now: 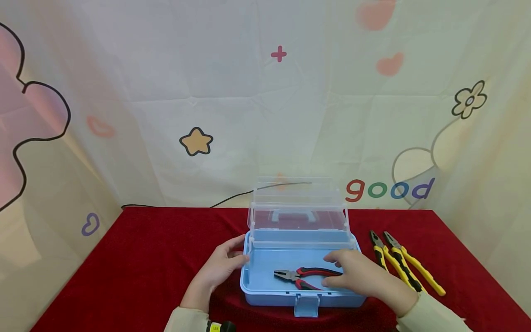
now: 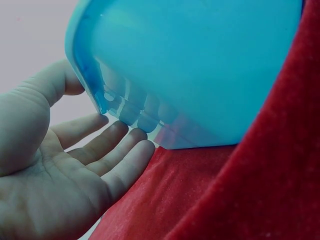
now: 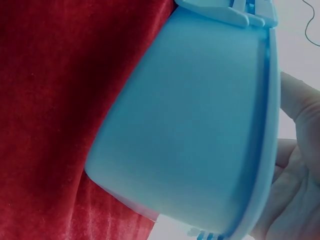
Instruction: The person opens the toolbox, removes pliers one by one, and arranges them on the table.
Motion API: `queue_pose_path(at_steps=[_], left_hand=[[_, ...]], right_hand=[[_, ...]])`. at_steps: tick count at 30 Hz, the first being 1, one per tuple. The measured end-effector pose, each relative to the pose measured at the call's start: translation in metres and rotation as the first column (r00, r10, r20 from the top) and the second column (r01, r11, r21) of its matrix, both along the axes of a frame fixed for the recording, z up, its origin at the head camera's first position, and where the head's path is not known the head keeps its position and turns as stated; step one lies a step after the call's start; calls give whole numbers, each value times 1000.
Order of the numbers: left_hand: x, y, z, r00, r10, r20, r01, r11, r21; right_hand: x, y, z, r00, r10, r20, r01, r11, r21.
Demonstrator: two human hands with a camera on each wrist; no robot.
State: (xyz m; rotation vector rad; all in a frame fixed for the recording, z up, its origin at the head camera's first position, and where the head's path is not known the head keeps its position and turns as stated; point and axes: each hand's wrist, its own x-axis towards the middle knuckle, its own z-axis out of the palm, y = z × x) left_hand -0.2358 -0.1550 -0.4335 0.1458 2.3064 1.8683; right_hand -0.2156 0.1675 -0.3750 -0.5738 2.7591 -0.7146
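An open light-blue toolbox [image 1: 269, 299] stands on the red cloth, its clear lid [image 1: 296, 221] raised at the back. Inside lie pliers [image 1: 296, 275] with red and black handles, jaws toward the left. My left hand [image 1: 221, 265] holds the box's left side, thumb over the rim and fingers against the outer wall [image 2: 200, 75]. Over the right part of the box is my right hand [image 1: 356, 272], thumb and index finger spread around the pliers' handles, which it partly hides. In the right wrist view the outer wall [image 3: 185, 115] covers the fingertips of that hand.
Two pairs of yellow and black pliers [image 1: 378, 249] [image 1: 408, 263] lie on the cloth right of the box, partly behind the right forearm. A blue latch [image 1: 306, 306] hangs at the box's front. A printed curtain [image 1: 290, 115] rises behind the table.
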Motion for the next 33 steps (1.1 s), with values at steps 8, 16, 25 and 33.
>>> queue_pose_path(at_steps=[8, 16, 25, 33], left_hand=[[-1, -1, -1, 1000, 2, 9, -2, 1000, -2], [-1, -2, -1, 1000, -5, 8, 5, 1000, -8], [-1, -1, 0, 1000, -5, 10, 5, 1000, 6], [-2, -1, -2, 1000, -7, 5, 7, 1000, 3]], right_hand=[[-6, -2, -3, 999, 38, 14, -38, 999, 10], [-11, -8, -9, 1000, 11, 19, -12, 998, 68], [-13, -14, -12, 999, -23, 50, 18, 994, 107], [-15, -16, -14, 999, 8, 49, -15, 988, 151]])
